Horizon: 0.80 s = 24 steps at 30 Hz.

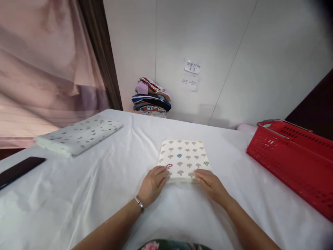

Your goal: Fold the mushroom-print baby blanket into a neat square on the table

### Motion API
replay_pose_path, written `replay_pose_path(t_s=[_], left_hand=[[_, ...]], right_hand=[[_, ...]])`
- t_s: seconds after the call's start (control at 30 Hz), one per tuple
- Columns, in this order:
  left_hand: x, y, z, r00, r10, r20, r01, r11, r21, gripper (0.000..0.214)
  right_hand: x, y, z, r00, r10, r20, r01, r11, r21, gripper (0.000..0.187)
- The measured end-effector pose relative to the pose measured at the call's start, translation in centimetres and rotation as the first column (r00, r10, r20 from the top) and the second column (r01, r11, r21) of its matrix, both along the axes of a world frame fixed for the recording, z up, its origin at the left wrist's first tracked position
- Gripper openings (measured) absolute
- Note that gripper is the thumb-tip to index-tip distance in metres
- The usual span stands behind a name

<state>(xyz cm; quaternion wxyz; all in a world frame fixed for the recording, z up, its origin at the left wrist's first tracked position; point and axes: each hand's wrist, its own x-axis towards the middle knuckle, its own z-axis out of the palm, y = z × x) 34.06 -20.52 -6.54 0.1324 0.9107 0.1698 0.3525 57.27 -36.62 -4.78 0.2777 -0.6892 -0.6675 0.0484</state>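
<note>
A folded cloth (pixel 184 158) lies on the white-covered table in front of me. It is cream, printed with grey-brown mushrooms and a few coloured ones. At its near left corner rests my left hand (pixel 154 184), fingers stretched out and touching the top and side; a silver band is on the wrist. My right hand (pixel 212 185) is at the near right corner, its extended fingertips on the cloth's top. Both hands look open, lying against the cloth. The undersides of the fingers are hidden.
A larger folded white cloth with dark specks (pixel 80 133) lies at left, near a dark phone-like slab (pixel 19 170). A red plastic basket (pixel 293 163) stands at right. Behind the table's far edge is a stack of folded fabrics (pixel 152 99), against a wall with paper notes (pixel 189 83).
</note>
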Motion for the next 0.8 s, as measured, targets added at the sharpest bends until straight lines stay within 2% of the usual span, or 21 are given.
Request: replay_pose_path(t_s=[0.13, 0.47, 0.63, 0.8], left_hand=[[0.5, -0.2, 0.0, 0.999, 0.015, -0.043, -0.017, 0.999, -0.045, 0.021], [1.2, -0.1, 0.4, 0.994, 0.036, -0.103, -0.042, 0.998, -0.055, 0.019], [1.3, -0.2, 0.6, 0.994, 0.013, -0.113, -0.015, 1.0, -0.022, 0.019], [1.8, 0.1, 0.6, 0.991, -0.018, -0.134, 0.022, 0.999, 0.03, 0.02]], right_hand=[[-1.2, 1.3, 0.7, 1.0, -0.007, 0.025, 0.006, 1.0, 0.027, 0.027], [-2.2, 3.0, 0.8, 0.991, 0.084, 0.106, -0.089, 0.995, 0.051, 0.021], [-2.1, 3.2, 0.2, 0.985, 0.093, 0.142, -0.109, 0.988, 0.106, 0.022], [-2.0, 3.4, -0.6, 0.991, 0.077, 0.109, -0.093, 0.984, 0.154, 0.025]])
